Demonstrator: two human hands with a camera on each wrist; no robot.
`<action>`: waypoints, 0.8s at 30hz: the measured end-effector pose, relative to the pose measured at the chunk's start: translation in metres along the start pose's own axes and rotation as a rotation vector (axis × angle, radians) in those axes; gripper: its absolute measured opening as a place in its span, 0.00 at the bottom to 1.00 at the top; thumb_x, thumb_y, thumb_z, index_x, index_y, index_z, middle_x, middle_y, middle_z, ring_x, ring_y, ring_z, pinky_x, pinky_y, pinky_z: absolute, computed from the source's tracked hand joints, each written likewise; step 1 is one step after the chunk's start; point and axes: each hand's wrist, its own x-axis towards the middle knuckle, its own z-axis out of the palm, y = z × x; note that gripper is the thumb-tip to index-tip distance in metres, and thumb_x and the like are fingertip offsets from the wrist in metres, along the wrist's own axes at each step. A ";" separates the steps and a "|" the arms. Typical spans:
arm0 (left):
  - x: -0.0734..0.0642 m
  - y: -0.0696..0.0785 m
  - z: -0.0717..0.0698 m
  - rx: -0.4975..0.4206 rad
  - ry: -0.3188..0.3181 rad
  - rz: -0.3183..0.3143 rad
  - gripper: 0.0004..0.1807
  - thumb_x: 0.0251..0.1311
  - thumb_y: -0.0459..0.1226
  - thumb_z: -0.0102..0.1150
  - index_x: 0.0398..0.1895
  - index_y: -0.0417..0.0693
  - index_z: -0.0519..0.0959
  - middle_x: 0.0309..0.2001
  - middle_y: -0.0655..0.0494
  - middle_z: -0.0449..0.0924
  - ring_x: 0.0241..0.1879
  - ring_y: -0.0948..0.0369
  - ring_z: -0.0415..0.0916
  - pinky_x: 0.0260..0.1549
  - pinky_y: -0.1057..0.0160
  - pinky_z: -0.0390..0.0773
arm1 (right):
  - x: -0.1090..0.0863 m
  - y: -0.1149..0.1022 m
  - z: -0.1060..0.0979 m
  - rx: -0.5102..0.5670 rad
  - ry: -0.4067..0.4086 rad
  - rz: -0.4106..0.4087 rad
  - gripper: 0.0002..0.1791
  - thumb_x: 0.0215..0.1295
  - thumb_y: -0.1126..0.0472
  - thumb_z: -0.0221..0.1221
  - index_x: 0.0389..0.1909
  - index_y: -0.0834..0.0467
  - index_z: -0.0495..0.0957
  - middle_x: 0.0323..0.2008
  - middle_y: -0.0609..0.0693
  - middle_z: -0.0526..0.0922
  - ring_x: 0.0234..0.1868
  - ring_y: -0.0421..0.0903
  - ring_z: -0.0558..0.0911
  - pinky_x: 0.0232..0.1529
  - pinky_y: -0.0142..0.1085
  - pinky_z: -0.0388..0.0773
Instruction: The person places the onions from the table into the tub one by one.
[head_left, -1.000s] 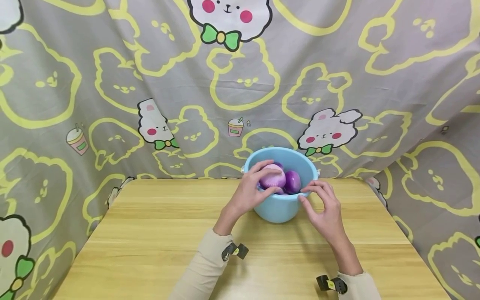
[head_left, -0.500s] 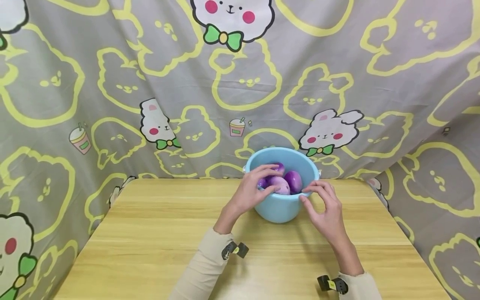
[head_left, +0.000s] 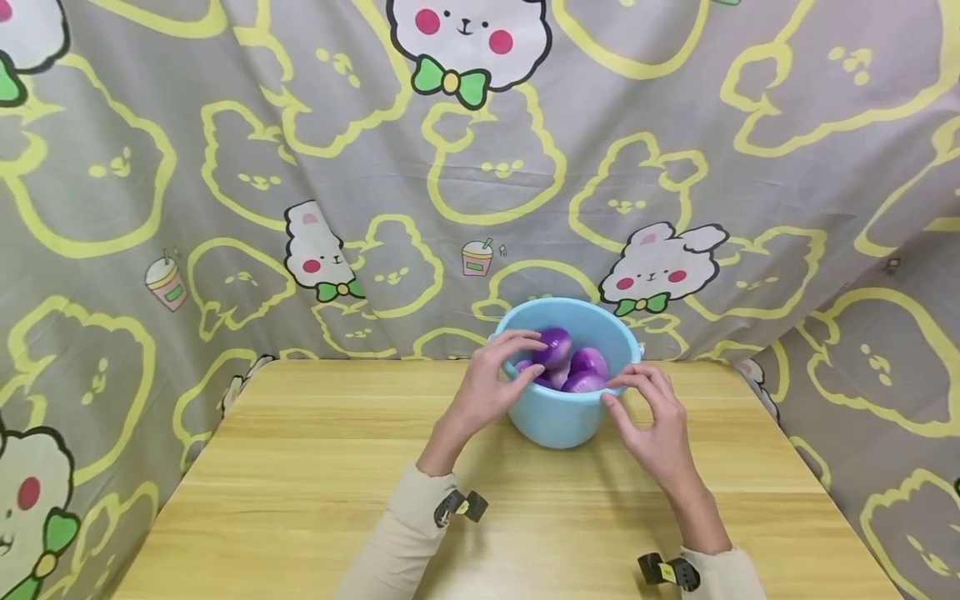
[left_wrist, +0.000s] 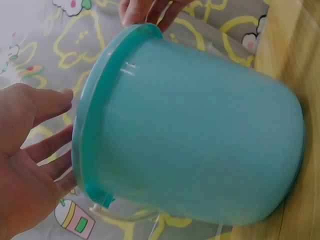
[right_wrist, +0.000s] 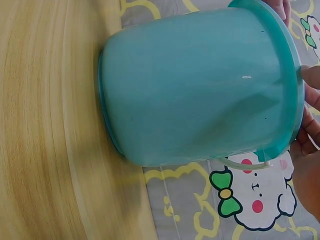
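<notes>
A light blue bucket (head_left: 557, 421) stands upright near the back of the table. Inside lie several purple onions (head_left: 555, 343), glossy and paler toward one end. Over the bucket's left rim reaches my left hand (head_left: 487, 382), its fingers and thumb spread apart with nothing between them. In the left wrist view the left hand (left_wrist: 30, 150) has its fingers past the rim and its thumb just off it. My right hand (head_left: 656, 425) pinches the right front rim, thumb outside and fingers over the edge. The right wrist view shows that hand (right_wrist: 309, 120) at the rim.
The wooden table (head_left: 315, 467) extends in front of the bucket and to both sides. A grey curtain (head_left: 495, 192) with yellow outlines and cartoon animals hangs close behind. A pale handle (right_wrist: 245, 164) hangs along the bucket's side.
My left hand has let go of a pale purple onion, which dropped among the others in the bucket. The left hand then drew back slightly leftward. The right hand keeps its place at the rim.
</notes>
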 end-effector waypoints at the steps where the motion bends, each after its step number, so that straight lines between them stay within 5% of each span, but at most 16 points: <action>1: -0.002 0.000 -0.001 -0.003 0.010 -0.002 0.13 0.64 0.34 0.69 0.51 0.46 0.85 0.58 0.52 0.82 0.64 0.58 0.75 0.67 0.59 0.70 | 0.000 0.000 -0.001 -0.002 -0.001 -0.002 0.16 0.50 0.77 0.72 0.41 0.62 0.85 0.46 0.57 0.81 0.55 0.52 0.75 0.66 0.31 0.66; 16: -0.025 -0.018 -0.029 0.028 0.129 0.021 0.16 0.61 0.28 0.69 0.53 0.39 0.84 0.57 0.43 0.81 0.61 0.54 0.77 0.63 0.53 0.75 | 0.000 0.004 -0.010 -0.035 -0.058 -0.005 0.14 0.53 0.75 0.72 0.41 0.62 0.85 0.47 0.55 0.80 0.55 0.47 0.73 0.65 0.30 0.65; 24: -0.035 -0.026 -0.040 0.073 0.119 -0.006 0.16 0.65 0.31 0.68 0.55 0.45 0.84 0.58 0.48 0.81 0.62 0.56 0.75 0.65 0.53 0.72 | -0.002 0.004 -0.015 -0.046 -0.042 -0.052 0.23 0.53 0.71 0.71 0.53 0.63 0.82 0.60 0.61 0.77 0.65 0.58 0.72 0.72 0.33 0.62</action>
